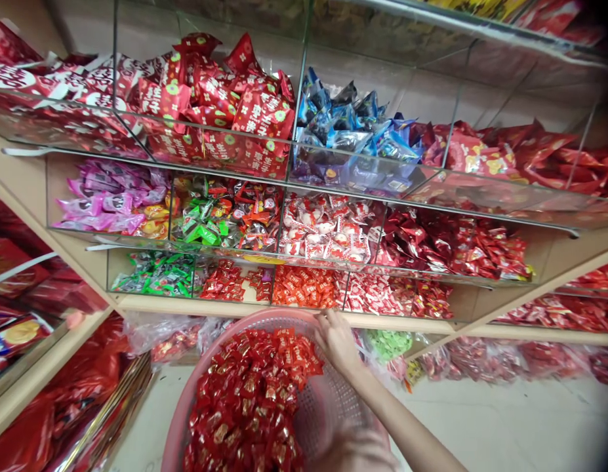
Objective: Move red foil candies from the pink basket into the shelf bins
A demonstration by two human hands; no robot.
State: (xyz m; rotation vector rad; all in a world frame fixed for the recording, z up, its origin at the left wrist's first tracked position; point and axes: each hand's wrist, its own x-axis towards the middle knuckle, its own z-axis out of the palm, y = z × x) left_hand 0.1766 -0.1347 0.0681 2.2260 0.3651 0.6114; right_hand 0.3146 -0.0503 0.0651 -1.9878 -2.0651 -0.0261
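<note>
A pink plastic basket [180, 419] is heaped with small wrapped candies, dark red ones [244, 400] over most of it and brighter orange-red candies [291, 354] near the far rim. Reaching in from the lower right, my right hand [339, 344] has its fingers bent over the basket's far rim, close to the shelf edge. My left hand [355, 451] is low in the basket's near right part, beside the dark red candies. Motion smears its fingers, so what it touches or holds is unclear. The perforated basket wall shows between the hands.
Ahead, clear-fronted shelf bins hold orange-red candies [304, 286], white-and-red candies [328, 229], green candies [159, 272], purple packets [104, 196] and larger blue bags [357, 131]. A wooden shelf edge [406, 321] borders the basket. Plastic bags of goods [176, 341] lie below.
</note>
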